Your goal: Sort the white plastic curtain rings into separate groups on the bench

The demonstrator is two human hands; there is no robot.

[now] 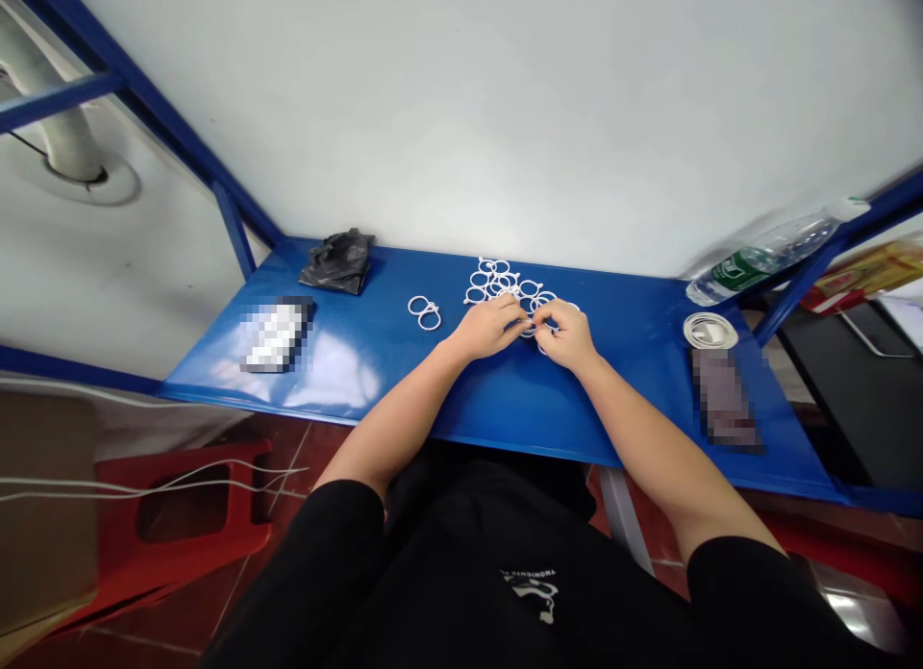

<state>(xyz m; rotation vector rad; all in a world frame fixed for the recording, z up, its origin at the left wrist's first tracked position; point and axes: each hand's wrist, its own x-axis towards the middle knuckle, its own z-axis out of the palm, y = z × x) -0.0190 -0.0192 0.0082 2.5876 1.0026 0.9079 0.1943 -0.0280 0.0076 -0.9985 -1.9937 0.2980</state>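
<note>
Many white rings, each with a small knob, lie in a loose pile [497, 283] on the blue table, and the pile runs in behind my hands. My left hand [492, 327] is closed, with its thumb and fingertips pinched on a white ring [528, 333] at the near side of the pile. My right hand [566, 334] pinches at the same spot, fingertip to fingertip with the left. My fingers partly cover what they hold. To the left, apart from the pile, a linked-looking pair of white rings [425, 312] rests on the table.
The blue table [389, 361] meets a white wall behind. A crumpled black plastic bag [337, 261] and a blurred-out item [276, 334] are at left. On the right are a water bottle [771, 256], a coiled white cable [710, 332] and a pixelated dark object [725, 400]. Blue frame bars flank the table.
</note>
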